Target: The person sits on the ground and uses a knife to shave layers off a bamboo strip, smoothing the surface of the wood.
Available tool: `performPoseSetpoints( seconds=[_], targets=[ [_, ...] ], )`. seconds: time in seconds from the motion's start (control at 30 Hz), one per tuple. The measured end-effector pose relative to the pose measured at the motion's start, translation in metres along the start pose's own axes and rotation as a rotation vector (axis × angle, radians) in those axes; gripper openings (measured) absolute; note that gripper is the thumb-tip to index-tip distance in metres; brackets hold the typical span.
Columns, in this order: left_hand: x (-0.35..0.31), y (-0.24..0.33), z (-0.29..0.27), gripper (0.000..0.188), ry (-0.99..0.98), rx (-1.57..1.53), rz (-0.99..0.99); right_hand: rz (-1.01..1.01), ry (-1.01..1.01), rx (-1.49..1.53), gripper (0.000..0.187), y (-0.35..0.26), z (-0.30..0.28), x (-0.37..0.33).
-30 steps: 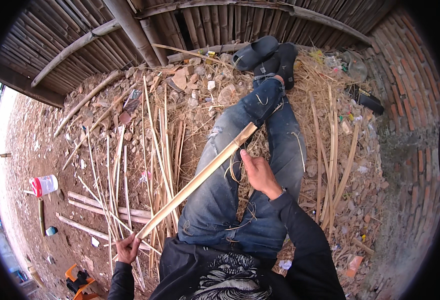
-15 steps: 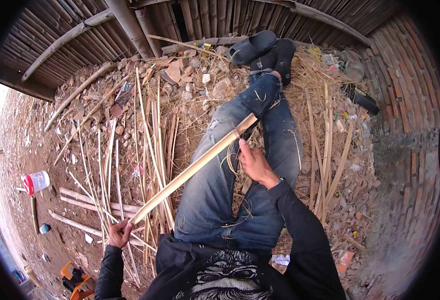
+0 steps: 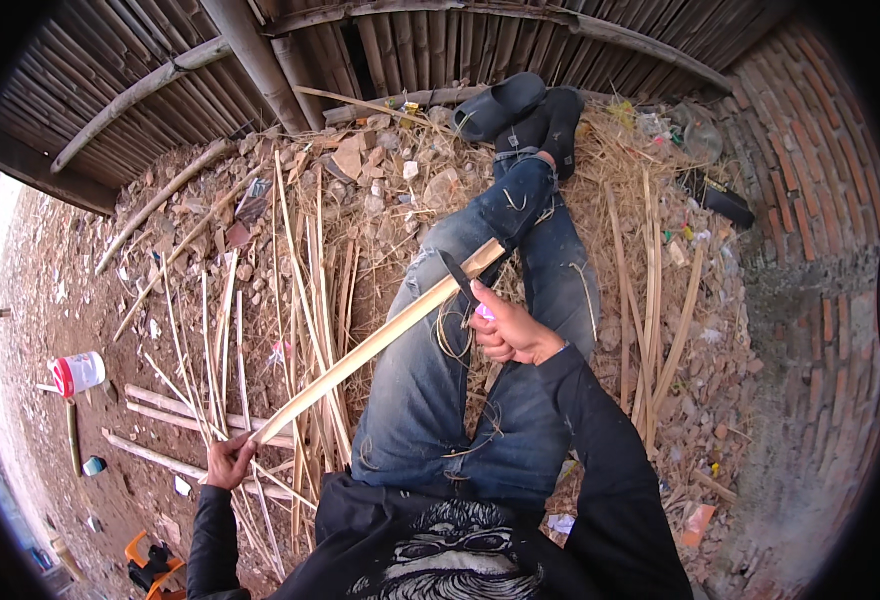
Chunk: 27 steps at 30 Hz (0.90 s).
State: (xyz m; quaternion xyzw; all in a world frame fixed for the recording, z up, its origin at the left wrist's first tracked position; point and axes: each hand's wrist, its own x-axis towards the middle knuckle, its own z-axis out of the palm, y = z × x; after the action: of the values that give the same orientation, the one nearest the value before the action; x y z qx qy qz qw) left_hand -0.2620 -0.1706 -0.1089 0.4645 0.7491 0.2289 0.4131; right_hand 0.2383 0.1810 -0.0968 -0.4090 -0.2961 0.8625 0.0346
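Observation:
A long pale split bamboo strip (image 3: 360, 355) lies slantwise across my jeans. Its near-left end is gripped by my left hand (image 3: 228, 461), fingers closed round it. Toward the strip's far end, my right hand (image 3: 515, 332) is closed on a knife (image 3: 457, 275) with a dark blade and a pink handle, most of which the fingers hide. The blade crosses the strip; whether it bites into the bamboo, I cannot tell. Thin curled shavings (image 3: 450, 335) hang on the jeans just below the knife.
Several thin bamboo strips (image 3: 310, 270) lie on the ground to my left, and more strips (image 3: 650, 300) to my right. A white and red bucket (image 3: 80, 373) stands far left. Bamboo fencing (image 3: 420, 50) closes the far side, a brick wall (image 3: 810, 180) the right.
The knife blade, not discernible before, now shows plainly across the strip. My right hand has turned, its fingers more curled round the handle. The left hand keeps its grip on the strip.

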Motion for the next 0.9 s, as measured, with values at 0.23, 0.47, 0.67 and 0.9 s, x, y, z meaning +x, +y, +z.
performPoseSetpoints(
  seconds=[0.23,0.47,0.67,0.9],
  targets=[
    [-0.015,0.032,-0.003,0.034,0.077,0.292,0.098,-0.534,0.293,-0.243,0.064,0.009,0.014,-0.005],
    [-0.029,0.026,0.006,0.033,0.236,0.321,0.26,-0.795,0.968,-0.801,0.053,0.013,0.049,-0.004],
    [-0.029,0.031,0.007,0.032,0.24,0.364,0.269,-0.794,0.948,-0.834,0.034,0.017,0.04,-0.005],
    [0.007,0.096,0.027,0.046,0.21,0.525,0.29,-0.794,0.957,-1.039,0.024,0.02,0.039,-0.01]
  ],
)
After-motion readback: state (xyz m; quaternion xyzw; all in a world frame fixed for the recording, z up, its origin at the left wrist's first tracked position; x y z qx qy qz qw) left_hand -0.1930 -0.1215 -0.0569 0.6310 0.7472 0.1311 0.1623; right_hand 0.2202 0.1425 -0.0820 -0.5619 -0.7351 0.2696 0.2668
